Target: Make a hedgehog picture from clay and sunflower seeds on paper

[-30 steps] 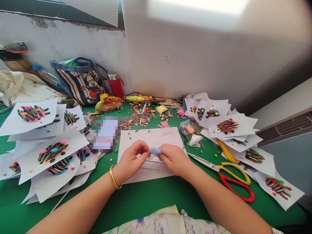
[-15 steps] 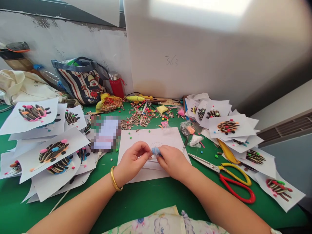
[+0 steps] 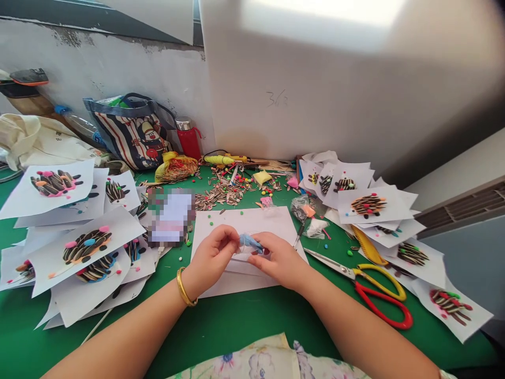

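**A blue tuft point(image 3: 250, 243) is pinched over white paper point(image 3: 240, 222)**
It is held nearly shut in the fingers of the right hand point(image 3: 281, 260). The left hand point(image 3: 211, 258) is curled right beside it, but its hold cannot be told. The tuft is not yet set down.

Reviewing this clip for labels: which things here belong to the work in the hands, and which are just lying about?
In the work: left hand, right hand, blue tuft, paper sheet.

Lying about: scissors, striped bag, red flask, seed pictures.
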The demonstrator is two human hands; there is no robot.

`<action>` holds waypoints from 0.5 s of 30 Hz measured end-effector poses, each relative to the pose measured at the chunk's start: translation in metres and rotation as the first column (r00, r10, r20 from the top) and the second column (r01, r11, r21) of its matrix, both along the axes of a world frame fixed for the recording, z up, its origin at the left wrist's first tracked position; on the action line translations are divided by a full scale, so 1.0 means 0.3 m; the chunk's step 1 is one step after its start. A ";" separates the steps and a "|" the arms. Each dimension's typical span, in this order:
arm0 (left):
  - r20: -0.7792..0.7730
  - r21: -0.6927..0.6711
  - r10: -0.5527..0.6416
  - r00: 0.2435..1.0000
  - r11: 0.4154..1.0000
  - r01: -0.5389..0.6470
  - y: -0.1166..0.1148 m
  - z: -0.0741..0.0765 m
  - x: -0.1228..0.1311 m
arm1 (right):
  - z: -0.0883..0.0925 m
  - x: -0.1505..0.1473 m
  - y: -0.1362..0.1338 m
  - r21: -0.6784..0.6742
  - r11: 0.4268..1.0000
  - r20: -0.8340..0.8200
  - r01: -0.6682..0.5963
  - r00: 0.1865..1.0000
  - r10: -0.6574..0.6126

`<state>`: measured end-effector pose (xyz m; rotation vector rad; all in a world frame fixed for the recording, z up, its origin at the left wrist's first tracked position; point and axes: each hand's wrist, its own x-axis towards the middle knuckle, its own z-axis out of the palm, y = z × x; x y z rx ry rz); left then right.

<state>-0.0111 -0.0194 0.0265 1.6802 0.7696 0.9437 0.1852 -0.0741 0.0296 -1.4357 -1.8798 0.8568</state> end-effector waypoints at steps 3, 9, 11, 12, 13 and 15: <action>-0.045 0.036 0.019 0.999 0.999 -0.018 0.011 -0.012 -0.008 | -0.008 0.009 0.006 -0.154 0.988 -0.334 -0.006 0.941 -0.046; -0.076 0.063 0.000 0.997 0.998 0.005 0.013 -0.020 -0.012 | -0.030 0.008 0.023 -0.230 0.973 -0.539 0.030 0.828 -0.154; -0.081 0.053 -0.015 0.997 0.998 0.019 0.008 -0.017 -0.009 | -0.027 0.006 0.024 -0.212 0.974 -0.484 0.079 0.857 -0.175; -0.080 0.045 -0.020 0.997 0.999 0.023 0.005 -0.015 -0.007 | -0.024 0.006 0.024 -0.197 0.975 -0.450 0.107 0.873 -0.187; -0.076 0.036 -0.023 0.997 0.999 0.026 0.003 -0.014 -0.005 | -0.022 0.005 0.023 -0.179 0.975 -0.413 0.134 0.889 -0.198; -0.062 0.018 -0.021 0.998 1.000 0.022 -0.001 -0.011 -0.001 | -0.018 0.005 0.022 -0.135 0.976 -0.339 0.169 0.918 -0.206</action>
